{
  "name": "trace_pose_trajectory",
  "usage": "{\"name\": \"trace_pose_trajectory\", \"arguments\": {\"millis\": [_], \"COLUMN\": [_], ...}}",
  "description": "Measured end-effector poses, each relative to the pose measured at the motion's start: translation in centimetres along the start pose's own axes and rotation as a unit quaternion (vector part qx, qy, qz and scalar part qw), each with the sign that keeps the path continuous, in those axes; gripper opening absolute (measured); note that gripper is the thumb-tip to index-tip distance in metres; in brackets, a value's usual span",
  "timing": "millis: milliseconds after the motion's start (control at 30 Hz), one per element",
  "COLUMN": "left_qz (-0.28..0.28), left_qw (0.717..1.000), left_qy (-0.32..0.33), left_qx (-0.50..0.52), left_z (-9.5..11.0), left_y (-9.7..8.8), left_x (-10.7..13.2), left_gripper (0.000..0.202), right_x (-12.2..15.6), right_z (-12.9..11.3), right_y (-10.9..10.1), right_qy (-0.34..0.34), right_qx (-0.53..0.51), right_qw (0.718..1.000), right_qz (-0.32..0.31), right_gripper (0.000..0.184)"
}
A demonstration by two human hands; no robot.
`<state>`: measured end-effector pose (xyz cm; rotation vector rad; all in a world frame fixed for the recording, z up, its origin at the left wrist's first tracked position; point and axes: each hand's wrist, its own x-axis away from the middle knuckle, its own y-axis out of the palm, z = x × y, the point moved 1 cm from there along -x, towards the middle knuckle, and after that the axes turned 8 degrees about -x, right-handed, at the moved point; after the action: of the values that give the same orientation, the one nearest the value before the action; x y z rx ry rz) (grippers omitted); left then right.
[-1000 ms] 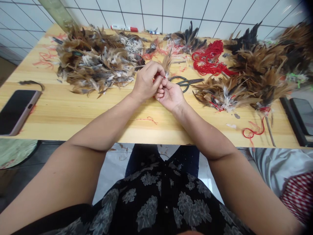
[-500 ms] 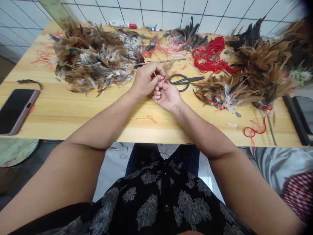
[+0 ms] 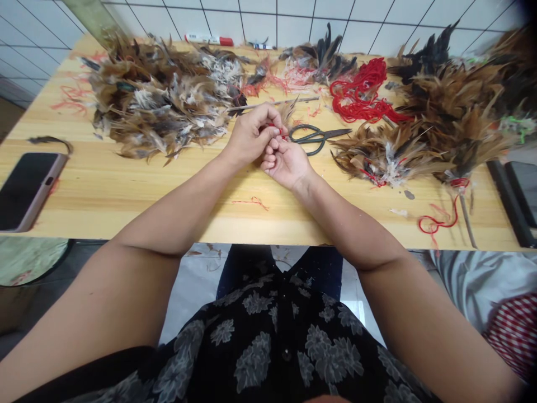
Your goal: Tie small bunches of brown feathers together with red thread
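Note:
My left hand [image 3: 254,134] is closed, thumb and bent index finger pinched together over the table. Fingertips of my right hand [image 3: 289,165], palm up and fingers curled, meet them. A small bunch of brown feathers [image 3: 288,111] sticks out beyond the fingers. Red string [image 3: 284,132] shows at the pinch; my fingers hide most of it. Black-handled scissors [image 3: 314,137] lie just right of the hands, blades pointing right. Behind the hands a thin stick [image 3: 281,102] lies across the table.
A large feather pile [image 3: 163,101] covers the back left. Tangled red string [image 3: 361,92] and more feather bunches [image 3: 390,157] lie to the right. A phone [image 3: 27,190] rests at the left edge, and markers [image 3: 208,40] by the tiled wall. A red thread scrap [image 3: 254,202] lies in front.
Both hands stay in nearly the same place, fingers still pinched together. Slightly more of the small feather bunch shows beyond the left fingers. The view has shifted very slightly.

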<state>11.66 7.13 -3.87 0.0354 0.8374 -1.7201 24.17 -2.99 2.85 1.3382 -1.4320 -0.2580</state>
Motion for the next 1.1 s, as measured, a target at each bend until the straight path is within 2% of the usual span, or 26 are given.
{"name": "trace_pose_trajectory", "arguments": {"millis": [167, 333, 467, 567, 633, 700, 767, 833, 933, 1100], "left_qz": [-0.005, 0.013, 0.006, -0.007, -0.011, -0.018, -0.028, -0.023, -0.004, -0.003], "left_qw": [0.996, 0.994, 0.993, 0.992, 0.992, 0.991, 0.992, 0.991, 0.986, 0.982], "left_qy": [-0.007, -0.014, 0.000, 0.007, 0.022, 0.034, 0.015, -0.020, -0.041, -0.052], "left_qx": [0.090, 0.108, 0.119, 0.123, 0.124, 0.124, 0.120, 0.127, 0.161, 0.180], "left_z": [-0.5, -1.9, -3.4, -4.8, -5.3, -4.9, -3.9, -2.8, -1.8, -2.3], "left_y": [0.9, 1.2, 0.9, 0.4, 0.0, -0.3, -0.4, -0.2, 0.4, 0.9], "left_x": [-0.1, -0.3, -0.7, -1.4, -1.8, -1.9, -1.6, -1.1, -0.8, -1.2], "left_gripper": [0.021, 0.032, 0.056, 0.070, 0.075, 0.073, 0.065, 0.060, 0.061, 0.059], "right_x": [0.0, -0.6, -1.1, -1.2, -1.5, -2.2, -3.3, -4.5, -5.7, -5.8], "right_z": [0.1, 0.3, 0.2, -0.3, -1.1, -2.1, -3.2, -4.3, -5.2, -5.4], "right_y": [-0.1, -0.5, -0.5, -0.7, -1.1, -1.8, -2.7, -3.7, -4.7, -5.2], "right_qy": [-0.006, -0.002, -0.009, -0.063, -0.121, -0.201, -0.304, -0.371, -0.398, -0.386], "right_qx": [0.009, 0.051, 0.108, 0.164, 0.217, 0.273, 0.318, 0.381, 0.451, 0.478], "right_qw": [1.000, 0.999, 0.994, 0.984, 0.968, 0.940, 0.897, 0.847, 0.799, 0.788], "right_qz": [-0.003, -0.007, 0.004, 0.025, 0.035, 0.036, 0.033, 0.030, 0.012, -0.034], "right_gripper": [0.049, 0.054, 0.055, 0.052, 0.049, 0.043, 0.035, 0.025, 0.011, 0.019]}}
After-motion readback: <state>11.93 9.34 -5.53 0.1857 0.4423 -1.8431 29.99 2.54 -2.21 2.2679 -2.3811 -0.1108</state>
